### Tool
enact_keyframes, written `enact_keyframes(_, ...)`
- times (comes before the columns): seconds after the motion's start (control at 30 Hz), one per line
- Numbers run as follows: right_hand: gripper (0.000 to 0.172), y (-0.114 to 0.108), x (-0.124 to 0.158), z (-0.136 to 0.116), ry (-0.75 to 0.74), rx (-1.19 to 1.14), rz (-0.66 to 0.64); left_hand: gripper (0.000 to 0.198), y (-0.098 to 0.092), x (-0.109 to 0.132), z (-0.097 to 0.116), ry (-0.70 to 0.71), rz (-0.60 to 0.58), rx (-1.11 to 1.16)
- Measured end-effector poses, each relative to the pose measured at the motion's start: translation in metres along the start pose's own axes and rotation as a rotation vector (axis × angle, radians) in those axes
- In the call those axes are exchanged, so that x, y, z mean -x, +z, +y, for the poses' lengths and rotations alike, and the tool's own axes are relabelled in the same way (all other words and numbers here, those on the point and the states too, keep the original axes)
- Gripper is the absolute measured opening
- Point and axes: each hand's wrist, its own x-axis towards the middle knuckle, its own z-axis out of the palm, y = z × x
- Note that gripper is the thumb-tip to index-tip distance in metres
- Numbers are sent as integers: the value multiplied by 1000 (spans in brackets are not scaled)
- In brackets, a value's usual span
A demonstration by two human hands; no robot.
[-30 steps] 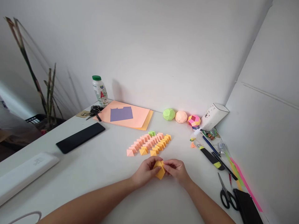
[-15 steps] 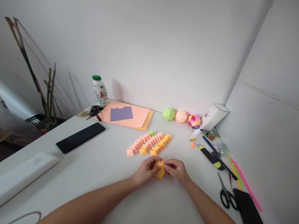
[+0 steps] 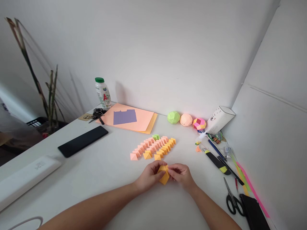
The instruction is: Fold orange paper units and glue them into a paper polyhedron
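Note:
Between my two hands is a folded piece of orange paper (image 3: 164,178), held just above the near part of the table. My left hand (image 3: 149,176) grips its left side, thumb on the front face and fingers behind. My right hand (image 3: 180,174) pinches the upper right edge between thumb and fingertips. Past my hands stand slanting rows of small folded paper pieces: pink pieces (image 3: 141,147), orange pieces (image 3: 165,149) and a few green ones (image 3: 155,136). The far side of the held paper is hidden.
Along the wall sit a green paper ball (image 3: 173,117), a pink one (image 3: 186,120) and a multicoloured one (image 3: 199,124). To the right lie a utility knife (image 3: 216,161), scissors (image 3: 232,198) and a black phone (image 3: 254,211). Paper sheets (image 3: 144,119) and a bottle (image 3: 103,93) stand back left.

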Motion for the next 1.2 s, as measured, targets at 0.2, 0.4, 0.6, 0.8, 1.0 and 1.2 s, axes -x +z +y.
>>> enact_keyframes(0.2, 13, 0, -1, 1, -5, 8, 2, 29, 0, 0, -1, 2, 6, -15)
enact_keyframes(0.4, 14, 0, -2, 1, -7, 15, 5, 29, -1, 1, -1, -8, 12, -6)
enact_keyframes(0.6, 15, 1, 0, -1, 2, 21, 6, 30, 0, 0, 1, -7, 16, -5)
enact_keyframes(0.8, 14, 1, 0, -3, 8, 11, 6, 30, 1, 0, 1, -10, 18, 4)
enact_keyframes(1.0, 14, 1, 0, -2, 17, 16, 0, 30, 0, 0, -1, -2, 7, 6)
enact_keyframes(1.2, 17, 0, 0, -1, 17, 37, 7, 30, 0, 0, -1, 4, -5, 17)
